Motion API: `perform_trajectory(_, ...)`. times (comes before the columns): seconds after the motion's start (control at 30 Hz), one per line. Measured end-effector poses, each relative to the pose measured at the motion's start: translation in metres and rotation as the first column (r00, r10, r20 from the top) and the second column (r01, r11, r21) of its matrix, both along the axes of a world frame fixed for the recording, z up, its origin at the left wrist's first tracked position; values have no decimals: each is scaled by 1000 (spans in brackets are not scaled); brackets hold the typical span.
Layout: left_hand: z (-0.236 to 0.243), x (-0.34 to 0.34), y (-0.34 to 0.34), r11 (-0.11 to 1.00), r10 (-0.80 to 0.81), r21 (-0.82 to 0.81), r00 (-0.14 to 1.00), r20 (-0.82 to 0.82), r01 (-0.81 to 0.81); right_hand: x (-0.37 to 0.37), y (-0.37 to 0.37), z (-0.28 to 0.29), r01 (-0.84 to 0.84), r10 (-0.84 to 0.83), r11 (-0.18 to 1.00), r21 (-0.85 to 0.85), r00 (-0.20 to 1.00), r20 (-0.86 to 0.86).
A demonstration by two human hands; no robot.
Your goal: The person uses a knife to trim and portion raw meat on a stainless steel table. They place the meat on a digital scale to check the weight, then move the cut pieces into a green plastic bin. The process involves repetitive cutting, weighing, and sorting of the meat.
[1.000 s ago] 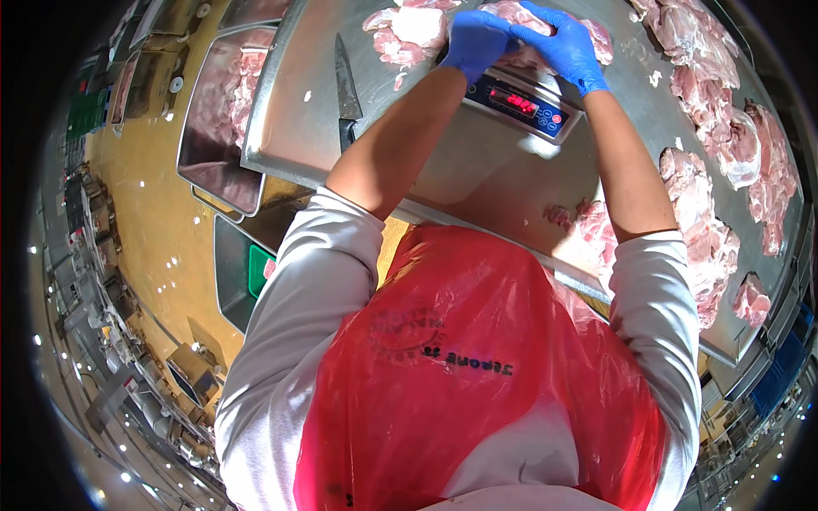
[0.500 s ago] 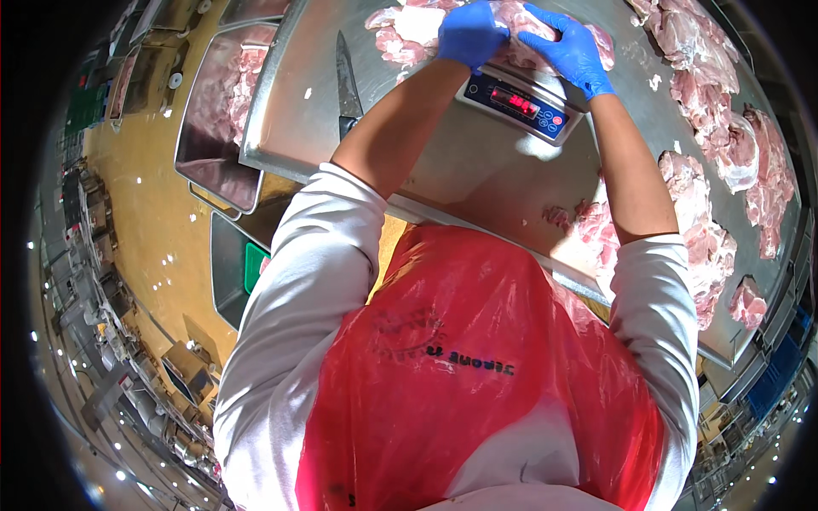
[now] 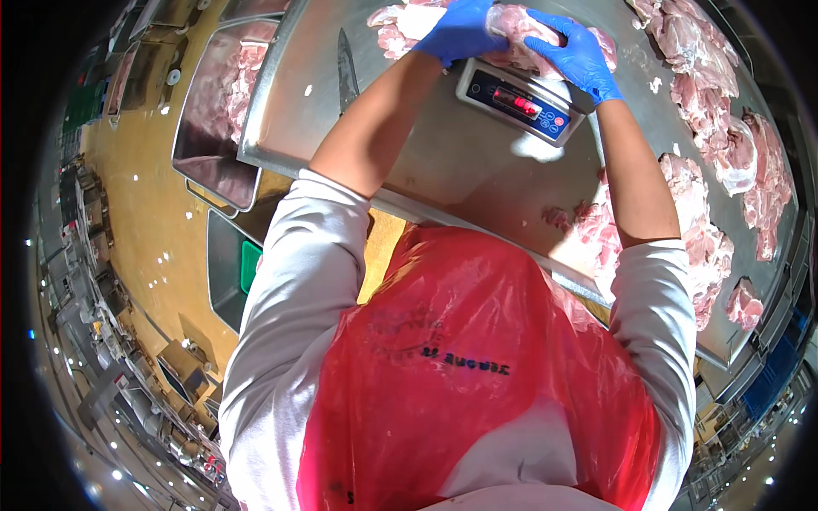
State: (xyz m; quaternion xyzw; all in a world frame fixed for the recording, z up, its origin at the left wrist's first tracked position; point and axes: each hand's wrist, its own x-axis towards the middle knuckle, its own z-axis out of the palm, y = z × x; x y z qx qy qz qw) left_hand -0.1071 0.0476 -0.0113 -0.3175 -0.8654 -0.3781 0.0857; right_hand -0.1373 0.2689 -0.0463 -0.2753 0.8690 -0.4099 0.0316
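My blue-gloved right hand (image 3: 579, 55) grips a pink piece of meat (image 3: 528, 38) on the digital scale (image 3: 520, 102), fingers over its top and thumb along its near side. My blue-gloved left hand (image 3: 460, 30) is bent at the left side of this piece, beside another meat pile (image 3: 394, 32); what its fingers hold is hidden. A long knife (image 3: 348, 64) lies left of the scale on the steel table (image 3: 460, 166), partly hidden by my left forearm.
Meat pieces (image 3: 694, 60) line the table's right side, with more at its near right (image 3: 699, 221). Beyond the left edge (image 3: 256, 111) stand a metal tub of meat (image 3: 217, 111) and a lower tub (image 3: 223, 272) holding a green container (image 3: 250, 266) above a yellowish floor (image 3: 149, 255).
My left hand has shifted left toward the neighbouring pile, uncovering more of the scale's front. My right hand has moved slightly down and right, still on the meat.
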Motion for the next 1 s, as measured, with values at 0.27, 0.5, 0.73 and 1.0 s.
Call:
perform_trajectory(0.27, 2, -19, 14, 998, -39, 65, 922, 385, 16, 29, -17, 51, 13, -7, 996, -85, 998, 68)
perform_trajectory(0.5, -50, -34, 13, 955, 214, -205, 977, -15, -212, 27, -15, 50, 12, 1, 986, -167, 997, 79)
perform_trajectory(0.73, 21, -24, -84, 695, -6, 543, 752, 659, -471, 26, 1, 45, 192, -203, 977, -88, 970, -132)
perform_trajectory(1.0, -1, 73, -188, 494, 290, 388, 568, 770, -778, -1, 102, 77, 346, -419, 782, -519, 908, -27)
